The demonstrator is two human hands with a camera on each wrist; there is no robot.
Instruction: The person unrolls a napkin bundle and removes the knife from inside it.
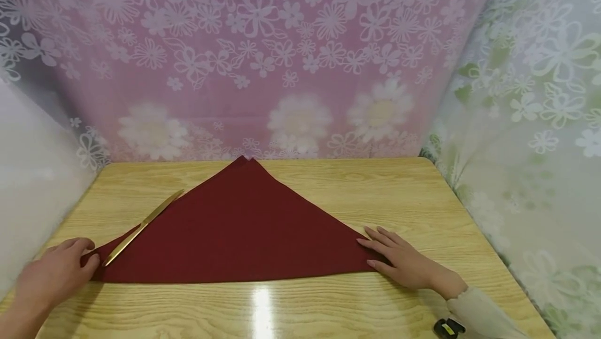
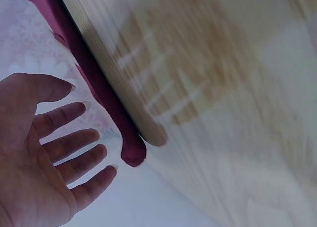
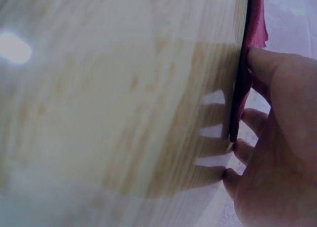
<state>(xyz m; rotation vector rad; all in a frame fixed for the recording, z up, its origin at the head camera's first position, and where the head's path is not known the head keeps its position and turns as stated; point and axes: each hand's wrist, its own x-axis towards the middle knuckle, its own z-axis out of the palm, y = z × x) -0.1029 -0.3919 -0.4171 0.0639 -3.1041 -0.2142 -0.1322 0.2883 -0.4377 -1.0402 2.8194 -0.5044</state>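
Note:
A dark red cloth napkin (image 1: 244, 229) lies folded into a triangle on the table, its point towards the back and its long edge towards me. On its left slope rests a gold table knife (image 1: 141, 229), set at a slant. My left hand (image 1: 58, 271) is at the napkin's left corner; in the left wrist view its fingers (image 2: 74, 145) are spread and apart from the cloth (image 2: 132, 150). At the right corner, my right hand (image 1: 399, 258) lies with fairly straight fingers, the thumb (image 3: 267, 63) touching the cloth's edge and the other fingertips down at the table.
The wood-grain table (image 1: 319, 307) has rounded back corners. A pink flowered curtain (image 1: 300, 68) hangs behind it, and pale flowered sheets (image 1: 540, 146) stand at the sides. A small black object (image 1: 448, 328) with a yellow mark is beside my right sleeve.

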